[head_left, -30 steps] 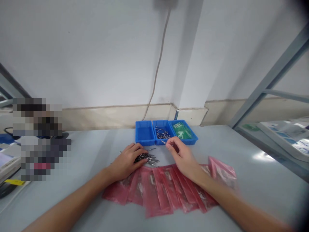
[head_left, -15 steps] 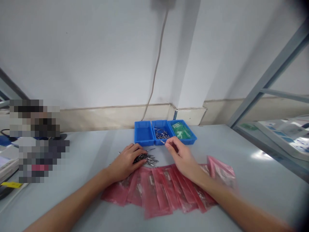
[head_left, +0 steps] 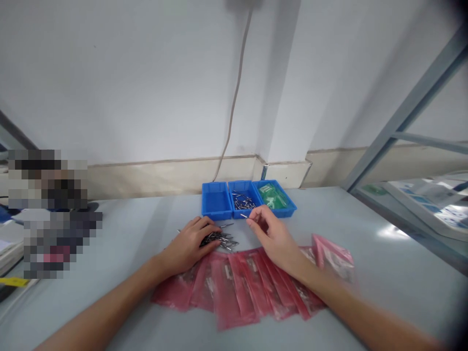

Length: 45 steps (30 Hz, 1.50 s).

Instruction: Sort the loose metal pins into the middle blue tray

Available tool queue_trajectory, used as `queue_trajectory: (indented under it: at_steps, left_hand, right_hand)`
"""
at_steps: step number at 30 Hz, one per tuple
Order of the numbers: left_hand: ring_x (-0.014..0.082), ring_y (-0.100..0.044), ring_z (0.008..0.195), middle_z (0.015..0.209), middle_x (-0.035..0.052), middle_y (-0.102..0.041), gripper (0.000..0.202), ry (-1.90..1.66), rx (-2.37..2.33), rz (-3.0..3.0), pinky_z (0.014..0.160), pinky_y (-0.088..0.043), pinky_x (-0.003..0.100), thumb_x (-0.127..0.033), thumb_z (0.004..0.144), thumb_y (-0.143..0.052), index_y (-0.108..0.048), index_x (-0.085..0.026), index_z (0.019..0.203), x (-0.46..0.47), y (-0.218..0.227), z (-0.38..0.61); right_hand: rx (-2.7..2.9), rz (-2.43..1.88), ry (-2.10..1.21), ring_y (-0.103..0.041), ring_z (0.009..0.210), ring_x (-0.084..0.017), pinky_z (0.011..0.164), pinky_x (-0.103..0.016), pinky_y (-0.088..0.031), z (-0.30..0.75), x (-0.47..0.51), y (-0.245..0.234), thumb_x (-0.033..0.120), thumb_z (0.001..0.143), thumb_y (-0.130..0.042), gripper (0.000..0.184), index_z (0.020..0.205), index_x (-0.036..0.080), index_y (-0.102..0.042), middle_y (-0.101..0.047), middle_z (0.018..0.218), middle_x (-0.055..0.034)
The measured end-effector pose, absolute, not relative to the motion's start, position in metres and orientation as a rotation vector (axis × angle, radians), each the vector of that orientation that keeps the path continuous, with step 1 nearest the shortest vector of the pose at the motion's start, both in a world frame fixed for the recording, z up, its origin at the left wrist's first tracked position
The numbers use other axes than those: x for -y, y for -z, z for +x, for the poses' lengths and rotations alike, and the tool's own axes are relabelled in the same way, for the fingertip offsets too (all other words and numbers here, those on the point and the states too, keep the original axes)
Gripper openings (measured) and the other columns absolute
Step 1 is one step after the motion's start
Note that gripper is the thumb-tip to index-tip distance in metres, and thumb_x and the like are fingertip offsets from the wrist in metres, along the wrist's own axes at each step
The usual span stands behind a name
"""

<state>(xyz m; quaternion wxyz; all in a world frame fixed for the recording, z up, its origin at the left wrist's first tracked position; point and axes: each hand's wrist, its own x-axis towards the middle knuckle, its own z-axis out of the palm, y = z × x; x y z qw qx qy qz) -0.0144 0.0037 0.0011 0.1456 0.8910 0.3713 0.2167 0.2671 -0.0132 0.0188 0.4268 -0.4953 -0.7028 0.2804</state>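
Observation:
My left hand [head_left: 190, 242] lies on a heap of small metal pins [head_left: 219, 238] on the grey table [head_left: 146, 229], its fingers curled over the heap's left side. Beside it, my right hand [head_left: 272, 235] pinches one small metal pin [head_left: 243, 215] between thumb and fingertips, held just in front of the blue trays. Three blue trays stand in a row: the left one [head_left: 216, 204] looks bare, the middle one [head_left: 244, 204] holds several pins, the right one [head_left: 276, 199] holds green packets. Several pink plastic bags [head_left: 248, 285] lie fanned out under my forearms.
A grey cable [head_left: 234, 105] runs down the white wall behind the trays. A metal shelf frame [head_left: 402, 122] with papers stands at the right. A blurred-out area and some stacked items sit at the left edge of the table.
My right hand has drawn slightly back and left from the middle tray with the pin in its fingertips. The left hand has stayed on the heap.

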Motion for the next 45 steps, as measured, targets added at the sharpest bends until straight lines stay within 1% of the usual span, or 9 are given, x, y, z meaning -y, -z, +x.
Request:
queue_trajectory:
  at_steps: [5,9,15,22,28,34,37,41,45]
  left_hand:
    - [0.0282,-0.061,0.117,0.130,0.0081,-0.065,0.027,-0.627,-1.064,2.561,0.106,-0.053,0.050,-0.040,0.112,-0.059,-0.068,-0.027,0.134,-0.0025,-0.0026,-0.0145]
    - [0.0282,-0.061,0.118,0.130,0.0080,-0.065,0.026,-0.646,-1.061,2.563,0.105,-0.054,0.049,-0.039,0.112,-0.059,-0.069,-0.028,0.133,-0.0031,-0.0005,-0.0153]
    - [0.0281,-0.061,0.118,0.131,0.0081,-0.066,0.027,-0.642,-1.056,2.555,0.106,-0.054,0.049,-0.039,0.112,-0.060,-0.069,-0.028,0.134,-0.0039,0.0002,-0.0148]
    - [0.0284,-0.061,0.118,0.129,0.0085,-0.066,0.027,-0.629,-1.067,2.559,0.106,-0.054,0.050,-0.039,0.112,-0.059,-0.069,-0.027,0.133,-0.0030,-0.0024,-0.0137]
    - [0.0282,-0.062,0.115,0.127,0.0086,-0.067,0.027,-0.663,-1.063,2.556,0.105,-0.055,0.049,-0.042,0.111,-0.059,-0.071,-0.027,0.131,-0.0031,-0.0016,-0.0143]
    - [0.0282,-0.062,0.116,0.129,0.0078,-0.066,0.026,-0.647,-1.058,2.553,0.105,-0.054,0.048,-0.040,0.112,-0.059,-0.070,-0.028,0.132,-0.0038,0.0000,-0.0151]
    - [0.0279,-0.061,0.117,0.130,0.0070,-0.066,0.026,-0.633,-1.063,2.552,0.106,-0.053,0.049,-0.039,0.112,-0.060,-0.069,-0.029,0.134,-0.0041,0.0007,-0.0156]
    - [0.0282,-0.061,0.118,0.130,0.0072,-0.065,0.026,-0.627,-1.072,2.545,0.106,-0.053,0.049,-0.040,0.112,-0.060,-0.069,-0.029,0.133,-0.0040,0.0009,-0.0155]
    - [0.0281,-0.061,0.118,0.131,0.0075,-0.065,0.026,-0.616,-1.073,2.545,0.107,-0.052,0.049,-0.039,0.112,-0.059,-0.068,-0.028,0.134,-0.0035,0.0001,-0.0152]
  right_hand:
    - [1.833,-1.197,-0.564,-0.058,0.086,-0.023,0.077,-0.035,-0.045,0.2696,0.0117,-0.0198,0.030,0.107,-0.059,0.008,0.102,0.025,-0.062,-0.063,0.101,-0.0039]
    - [1.828,-1.152,-0.585,-0.059,0.092,-0.024,0.084,-0.037,-0.046,0.2688,0.0105,-0.0196,0.029,0.107,-0.060,0.010,0.098,0.025,-0.063,-0.063,0.099,-0.0037]
    - [1.716,-1.194,-0.762,-0.058,0.086,-0.022,0.076,-0.033,-0.045,0.2691,0.0064,-0.0171,0.037,0.108,-0.056,0.016,0.099,0.025,-0.062,-0.065,0.095,-0.0017]
    - [1.638,-1.202,-0.880,-0.050,0.073,-0.019,0.068,-0.032,-0.041,0.2701,0.0047,-0.0161,0.043,0.111,-0.049,0.030,0.089,0.025,-0.056,-0.054,0.081,0.0013]
    - [1.713,-1.210,-0.738,-0.054,0.078,-0.020,0.071,-0.033,-0.042,0.2669,0.0102,-0.0173,0.037,0.108,-0.057,0.014,0.101,0.026,-0.058,-0.060,0.090,0.0002]
    - [1.782,-1.192,-0.643,-0.056,0.084,-0.022,0.076,-0.034,-0.044,0.2671,0.0123,-0.0213,0.032,0.106,-0.060,0.009,0.100,0.025,-0.060,-0.064,0.097,-0.0024]
    - [1.705,-1.164,-0.734,-0.055,0.083,-0.021,0.076,-0.033,-0.045,0.2681,0.0092,-0.0222,0.036,0.105,-0.063,0.015,0.096,0.025,-0.060,-0.061,0.092,-0.0008]
    - [1.541,-1.174,-0.976,-0.048,0.069,-0.017,0.064,-0.030,-0.042,0.2700,0.0055,-0.0244,0.048,0.105,-0.060,0.027,0.091,0.024,-0.059,-0.051,0.080,0.0029]
    - [1.439,-1.167,-1.133,-0.046,0.064,-0.015,0.059,-0.028,-0.039,0.2711,0.0044,-0.0238,0.050,0.106,-0.058,0.030,0.092,0.024,-0.059,-0.052,0.080,0.0031]
